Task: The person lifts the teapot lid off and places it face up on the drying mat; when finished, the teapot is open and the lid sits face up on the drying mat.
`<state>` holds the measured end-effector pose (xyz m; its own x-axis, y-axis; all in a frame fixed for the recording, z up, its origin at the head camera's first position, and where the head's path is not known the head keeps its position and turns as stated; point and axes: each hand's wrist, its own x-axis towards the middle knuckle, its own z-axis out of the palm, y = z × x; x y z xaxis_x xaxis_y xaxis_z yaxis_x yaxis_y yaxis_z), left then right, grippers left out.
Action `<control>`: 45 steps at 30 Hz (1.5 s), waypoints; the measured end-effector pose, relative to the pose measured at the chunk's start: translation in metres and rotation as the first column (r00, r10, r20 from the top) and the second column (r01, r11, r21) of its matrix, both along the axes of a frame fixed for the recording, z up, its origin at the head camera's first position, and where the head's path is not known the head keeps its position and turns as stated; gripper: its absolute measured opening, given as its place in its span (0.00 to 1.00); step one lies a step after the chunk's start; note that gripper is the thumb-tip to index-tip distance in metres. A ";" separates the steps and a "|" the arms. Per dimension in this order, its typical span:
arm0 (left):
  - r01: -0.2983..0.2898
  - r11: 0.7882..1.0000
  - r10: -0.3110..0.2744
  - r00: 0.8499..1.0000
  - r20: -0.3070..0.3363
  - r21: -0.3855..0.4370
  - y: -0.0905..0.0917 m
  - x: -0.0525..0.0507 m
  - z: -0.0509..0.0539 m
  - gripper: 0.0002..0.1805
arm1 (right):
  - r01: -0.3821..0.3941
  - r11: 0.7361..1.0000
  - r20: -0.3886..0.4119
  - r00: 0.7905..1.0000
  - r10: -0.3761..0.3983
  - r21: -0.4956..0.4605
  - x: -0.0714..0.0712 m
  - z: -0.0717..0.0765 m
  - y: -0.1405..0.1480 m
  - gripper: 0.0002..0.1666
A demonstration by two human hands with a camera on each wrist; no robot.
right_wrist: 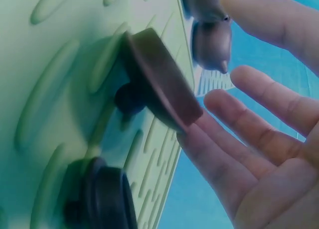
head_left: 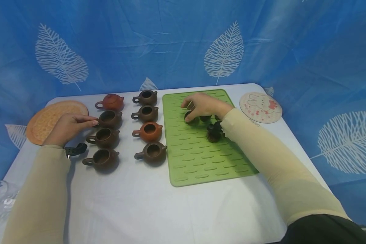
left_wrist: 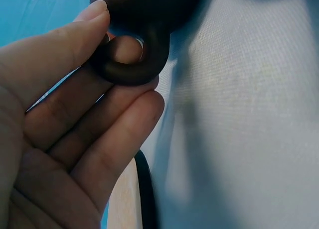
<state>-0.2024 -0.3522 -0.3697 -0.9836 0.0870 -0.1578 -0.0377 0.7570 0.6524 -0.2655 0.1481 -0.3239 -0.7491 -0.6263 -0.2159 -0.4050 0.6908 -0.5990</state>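
Note:
My left hand (head_left: 67, 127) pinches the ring handle (left_wrist: 130, 75) of a dark brown teapot (head_left: 110, 119) without a lid, second from the back in the leftmost column. Over the green mat (head_left: 183, 169), my right hand (head_left: 206, 104) has its fingers spread around a dark lid (right_wrist: 167, 82). The lid lies knob down and tilted on the mat. One fingertip meets its rim in the right wrist view; I cannot tell whether it presses. Another dark lid (right_wrist: 107, 199) lies nearby. More small dark lids (head_left: 214, 136) sit beneath and beside my right wrist, partly hidden.
A reddish teapot (head_left: 112, 101) with its lid on stands behind the held one; two brown teapots (head_left: 104, 159) stand in front. A second column of lidless teapots (head_left: 149, 131) lines the mat's left side. Round mats lie left (head_left: 38, 125) and right (head_left: 256, 113).

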 end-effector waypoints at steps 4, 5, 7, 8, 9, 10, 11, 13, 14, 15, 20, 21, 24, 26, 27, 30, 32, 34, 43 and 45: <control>0.003 1.000 -0.003 1.000 -0.018 0.002 0.000 0.000 0.000 0.39 | -0.011 1.000 -0.028 1.000 0.012 0.016 -0.003 0.000 -0.007 0.34; 0.004 1.000 -0.004 1.000 -0.020 0.001 -0.001 0.000 0.000 0.39 | -0.016 1.000 -0.033 0.999 0.017 0.018 -0.004 0.001 -0.009 0.34; 0.010 1.000 -0.010 1.000 -0.022 0.002 -0.001 0.000 -0.001 0.38 | -0.029 0.999 -0.047 0.998 0.030 0.015 -0.007 0.002 -0.014 0.32; 0.012 1.000 -0.012 1.000 -0.021 -0.001 -0.002 0.000 -0.001 0.38 | -0.036 0.999 -0.059 0.998 0.037 0.012 -0.009 0.003 -0.016 0.32; 0.015 1.000 -0.015 1.000 -0.018 -0.003 -0.002 -0.001 0.000 0.38 | -0.044 0.999 -0.072 0.996 0.044 0.008 -0.010 0.005 -0.018 0.31; 0.013 1.000 -0.013 1.000 -0.014 -0.008 -0.002 -0.001 0.000 0.40 | -0.051 0.999 -0.084 0.995 0.051 0.006 -0.012 0.006 -0.021 0.31; 0.014 1.000 -0.014 1.000 -0.013 -0.015 -0.003 -0.002 0.001 0.41 | -0.056 0.998 -0.096 0.994 0.056 0.002 -0.014 0.008 -0.024 0.30; 0.008 0.999 -0.010 0.999 -0.040 -0.038 -0.004 -0.003 0.004 0.41 | -0.060 0.998 -0.115 0.992 0.058 -0.007 -0.016 0.012 -0.030 0.29; 0.001 0.998 -0.004 0.998 -0.062 -0.055 -0.005 -0.003 0.005 0.41 | -0.061 0.998 -0.122 0.991 0.059 -0.010 -0.018 0.014 -0.033 0.28; -0.009 0.998 0.004 0.996 -0.087 -0.064 -0.006 -0.004 0.008 0.40 | -0.063 0.998 -0.126 0.990 0.061 -0.015 -0.020 0.016 -0.037 0.28; -0.053 0.997 0.044 0.983 -0.180 -0.050 -0.014 -0.007 0.021 0.30 | -0.075 0.996 -0.149 0.987 0.066 -0.055 -0.028 0.020 -0.064 0.24; -0.055 0.998 0.049 0.983 -0.177 -0.034 -0.014 -0.008 0.024 0.29 | -0.078 0.995 -0.157 0.985 0.068 -0.061 -0.030 0.020 -0.072 0.24; -0.083 0.997 0.080 0.988 -0.131 -0.013 -0.013 -0.013 0.034 0.34 | -0.085 0.994 -0.174 0.982 0.072 -0.068 -0.035 0.023 -0.095 0.21; -0.088 0.996 0.086 0.992 -0.091 -0.010 -0.012 -0.020 0.039 0.37 | -0.095 0.993 -0.180 0.980 0.083 -0.064 -0.037 0.024 -0.111 0.21; -0.090 0.996 0.089 0.993 -0.076 -0.007 -0.011 -0.024 0.041 0.38 | -0.100 0.993 -0.182 0.979 0.088 -0.058 -0.037 0.025 -0.119 0.20; -0.069 0.998 0.069 0.996 -0.052 -0.007 -0.010 -0.041 0.047 0.39 | -0.118 0.992 -0.194 0.975 0.109 -0.037 -0.039 0.027 -0.146 0.17; -0.048 0.999 0.047 0.998 -0.044 -0.018 -0.009 -0.053 0.050 0.38 | -0.127 0.992 -0.222 0.967 0.122 -0.007 -0.040 0.030 -0.163 0.17; -0.032 0.999 0.032 0.999 -0.031 -0.017 -0.008 -0.062 0.051 0.38 | -0.134 0.991 -0.236 0.963 0.133 0.010 -0.041 0.032 -0.181 0.16; -0.050 0.999 0.051 0.998 0.038 -0.012 -0.002 -0.083 0.035 0.37 | -0.120 0.988 -0.269 0.953 0.141 0.093 -0.040 0.032 -0.255 0.12; -0.058 0.998 0.058 0.997 0.045 0.013 0.000 -0.086 0.029 0.34 | -0.096 0.991 -0.262 0.958 0.117 0.091 -0.040 0.030 -0.266 0.13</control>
<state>-0.2883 -0.3521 -0.3405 -0.9791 0.0324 -0.2007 -0.1106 0.7432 0.6598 -0.3051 -0.1175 -0.2938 -0.7160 -0.6948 -0.0679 -0.6162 0.6747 -0.4062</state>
